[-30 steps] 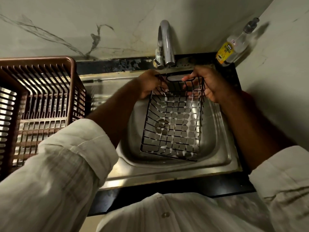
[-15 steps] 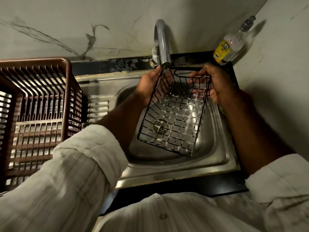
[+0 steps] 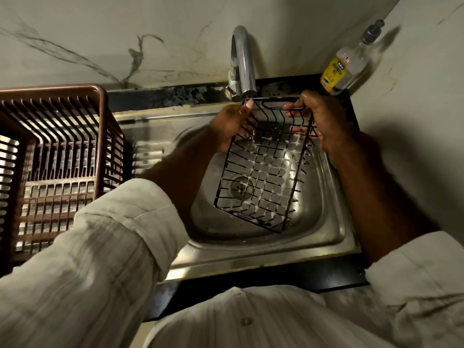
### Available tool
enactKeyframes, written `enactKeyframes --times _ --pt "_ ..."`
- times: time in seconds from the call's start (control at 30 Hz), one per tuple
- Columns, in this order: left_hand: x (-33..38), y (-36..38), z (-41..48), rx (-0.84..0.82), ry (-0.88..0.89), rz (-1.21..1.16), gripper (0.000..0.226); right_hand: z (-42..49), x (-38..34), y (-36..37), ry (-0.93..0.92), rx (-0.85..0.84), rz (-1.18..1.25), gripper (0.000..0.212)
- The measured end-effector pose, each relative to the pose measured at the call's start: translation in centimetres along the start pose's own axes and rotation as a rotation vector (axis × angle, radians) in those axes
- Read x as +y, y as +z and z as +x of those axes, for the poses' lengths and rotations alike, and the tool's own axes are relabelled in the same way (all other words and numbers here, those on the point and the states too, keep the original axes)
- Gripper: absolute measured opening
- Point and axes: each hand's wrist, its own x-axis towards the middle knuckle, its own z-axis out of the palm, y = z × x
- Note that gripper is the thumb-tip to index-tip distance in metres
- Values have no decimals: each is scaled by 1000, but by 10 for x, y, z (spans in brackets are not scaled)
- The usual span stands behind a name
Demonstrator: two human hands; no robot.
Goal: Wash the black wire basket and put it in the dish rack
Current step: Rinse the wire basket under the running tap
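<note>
Soapy wire basket is gripped at its far corners by left hand and right hand, fingers curled round wires, tap just above fingertips, over sink.

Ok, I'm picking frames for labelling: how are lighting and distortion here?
Head view: dim overall, glare on the sink floor behind the black wire basket; the soap bottle throws a hard shadow up the wall; wide-angle bending curves the dish rack.
</note>
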Motion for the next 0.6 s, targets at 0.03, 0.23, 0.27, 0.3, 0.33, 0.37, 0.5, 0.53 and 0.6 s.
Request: enactKeyframes --times 0.03,0.23,0.27,0.3,0.33,0.37,0.5,0.53,0.6 --pt "-2 0 -1 5 16 -10 40 -1 -2 0 -6 0 -8 22" --pt "-2 9 -7 107 64 -26 35 -4 -9 -1 -42 -6 -55 18" --pt "-1 10 -7 130 72 -39 34 -5 -9 -1 -33 -3 -39 17" --pt "0 12 -5 149 78 -68 33 -5 -9 -2 -24 5 -20 16" --pt "1 13 -5 166 74 -107 32 -5 -9 -2 -18 15 -7 16" --pt "3 15 -5 178 62 -137 32 -5 -8 -3 -20 27 -5 16" --pt "14 20 -8 111 -48 -61 26 -3 -4 -4 -49 64 -82 19" --pt "16 21 -8 74 -83 -37 23 -3 -3 -4 -53 76 -105 19" --pt "18 23 -4 53 -133 5 20 -2 -1 -3 -55 105 -130 29"
